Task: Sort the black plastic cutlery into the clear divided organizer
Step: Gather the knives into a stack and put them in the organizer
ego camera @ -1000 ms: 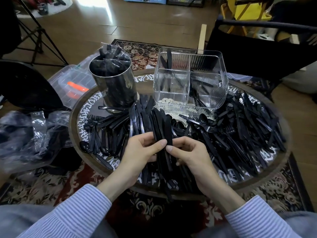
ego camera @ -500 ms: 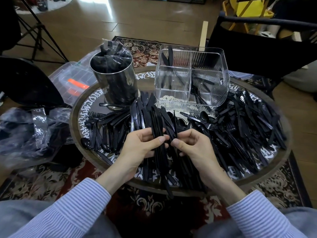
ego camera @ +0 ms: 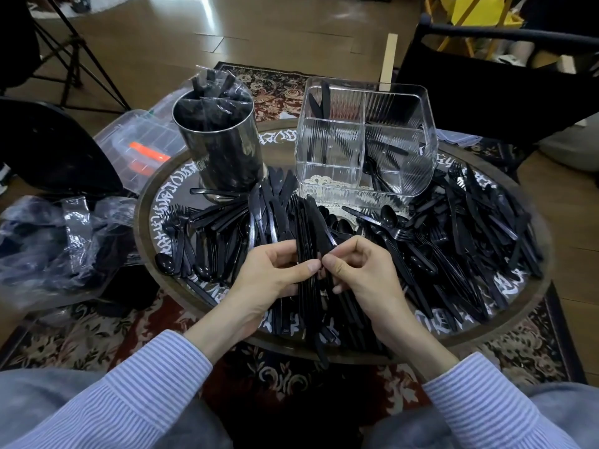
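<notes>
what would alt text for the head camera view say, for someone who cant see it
A person's left hand grips a bundle of black plastic knives while the right hand pinches one at its edge, above a round table heaped with black cutlery. Behind stand a clear divided organizer holding a few pieces and a metal cylinder of bagged cutlery.

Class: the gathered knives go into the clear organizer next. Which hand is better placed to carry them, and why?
Probably the left hand: it grips the knife bundle, while the right hand only pinches one. The organizer stands straight ahead.
</notes>
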